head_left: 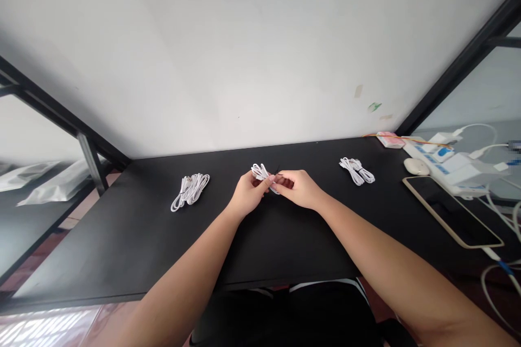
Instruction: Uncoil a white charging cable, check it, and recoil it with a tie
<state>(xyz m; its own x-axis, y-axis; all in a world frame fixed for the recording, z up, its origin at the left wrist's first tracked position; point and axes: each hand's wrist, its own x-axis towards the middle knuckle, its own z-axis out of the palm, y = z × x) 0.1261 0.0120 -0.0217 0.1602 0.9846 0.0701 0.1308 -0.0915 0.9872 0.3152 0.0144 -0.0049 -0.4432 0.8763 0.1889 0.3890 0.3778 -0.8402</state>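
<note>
Both hands meet over the middle of a black desk (280, 244). My left hand (247, 195) is closed around a bundled white cable (260, 171), whose loops stick up past the fingers. Against its right side my right hand (299, 187) pinches a thin black twist tie (278, 171) at the bundle's middle. The fingers hide part of the cable and most of the tie. Another coiled white cable bundle (190, 191) lies to the left, and one more tied white cable (357, 170) rests to the right.
At the right stand a power strip (435, 160) with several plugged-in chargers, a phone (451, 210) with a cable attached, a white rounded case (415, 166) and a small pink-and-white box (391, 140). A white wall (252, 65) rises behind the desk, with black frame posts at both sides.
</note>
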